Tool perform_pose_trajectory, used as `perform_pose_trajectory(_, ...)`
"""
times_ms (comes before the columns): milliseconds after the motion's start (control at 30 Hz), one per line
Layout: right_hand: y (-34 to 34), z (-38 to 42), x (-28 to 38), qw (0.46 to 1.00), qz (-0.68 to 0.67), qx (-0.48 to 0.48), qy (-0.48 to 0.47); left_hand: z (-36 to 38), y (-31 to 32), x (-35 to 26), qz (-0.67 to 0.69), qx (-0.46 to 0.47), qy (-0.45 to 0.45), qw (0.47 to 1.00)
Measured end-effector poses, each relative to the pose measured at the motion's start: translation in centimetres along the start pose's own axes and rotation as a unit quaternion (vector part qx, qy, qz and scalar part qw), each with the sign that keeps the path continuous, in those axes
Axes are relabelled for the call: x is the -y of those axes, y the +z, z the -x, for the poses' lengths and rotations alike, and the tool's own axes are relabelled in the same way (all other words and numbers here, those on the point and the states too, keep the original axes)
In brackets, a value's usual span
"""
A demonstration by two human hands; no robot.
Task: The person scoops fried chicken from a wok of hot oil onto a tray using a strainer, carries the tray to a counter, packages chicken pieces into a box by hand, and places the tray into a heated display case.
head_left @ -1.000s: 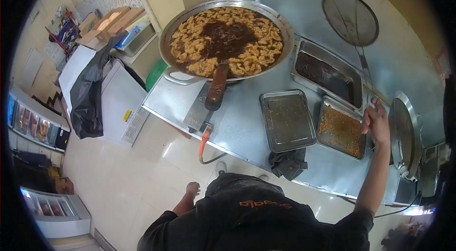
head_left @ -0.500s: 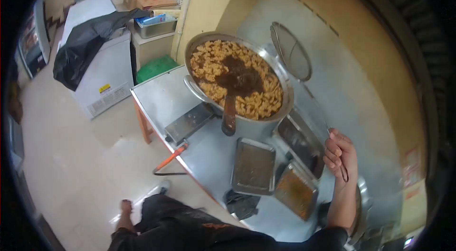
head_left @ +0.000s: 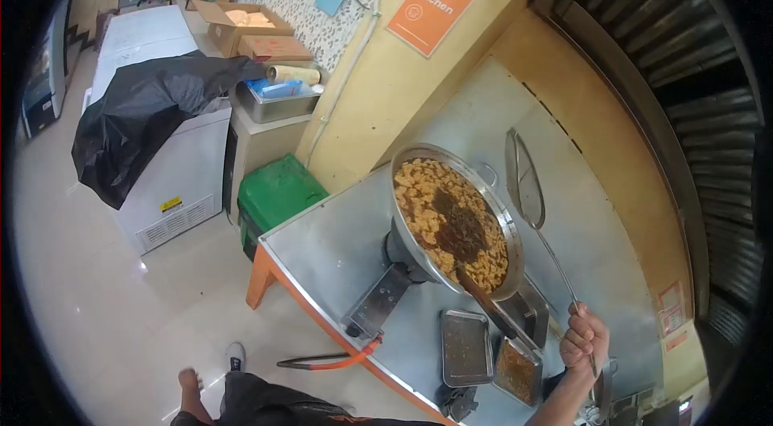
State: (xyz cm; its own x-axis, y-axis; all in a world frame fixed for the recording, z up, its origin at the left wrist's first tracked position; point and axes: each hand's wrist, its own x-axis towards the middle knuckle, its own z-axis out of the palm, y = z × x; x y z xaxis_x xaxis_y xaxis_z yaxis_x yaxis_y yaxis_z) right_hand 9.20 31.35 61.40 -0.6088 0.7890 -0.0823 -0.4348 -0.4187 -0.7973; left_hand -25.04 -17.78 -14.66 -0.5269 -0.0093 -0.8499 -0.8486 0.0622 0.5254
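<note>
My right hand point(head_left: 584, 339) is closed around the long wire handle of a round mesh strainer point(head_left: 525, 180), which is raised beside the pan over the metal table. A large metal pan point(head_left: 517, 234) holds golden-brown fried pieces point(head_left: 427, 192) in dark oil, with a darker patch near the middle. Leaning over the pan's near rim is a utensil point(head_left: 488, 303) with a brown handle, its lower end in the food. Low at the left, my left hand point(head_left: 190, 380) hangs beside my body, away from the table; its fingers are too small to make out.
Beneath the pan is a burner point(head_left: 377, 299) with an orange hose point(head_left: 354, 359). Metal trays point(head_left: 466, 348) and a crumb-filled tray point(head_left: 517, 371) lie nearer me. Beyond the table stand a green bin point(head_left: 282, 194), a white freezer point(head_left: 181, 184) under black plastic, and open boxes point(head_left: 241, 19).
The view has shifted, showing more wall and the pan lower and further right. The utensil's handle now points toward the lower right. My right hand still grips the strainer.
</note>
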Motion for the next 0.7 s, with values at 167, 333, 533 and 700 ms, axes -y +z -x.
perform_pose_trajectory(167, 5.8, -0.1, -2.3, 0.99, 0.124, -0.059, -0.037, 3.8, 4.1, -13.8, -0.135, 0.04, 0.096, 0.985)
perform_pose_trajectory(333, 8.1, 1.8, -3.5, 0.974, 0.208, -0.08, -0.047, -2.0, 3.1, -16.6, -0.291, 0.048, 0.121, 0.948)
perform_pose_trajectory(533, 9.5, 5.6, -3.8, 0.902, 0.37, -0.222, -0.031, -3.2, 0.4, -12.4, -0.275, 0.062, -0.103, 0.954)
perform_pose_trajectory(700, 9.0, 6.5, -3.7, 0.797, 0.557, -0.233, 0.03, -1.4, 3.0, -12.2, -0.314, 0.12, -0.118, 0.934)
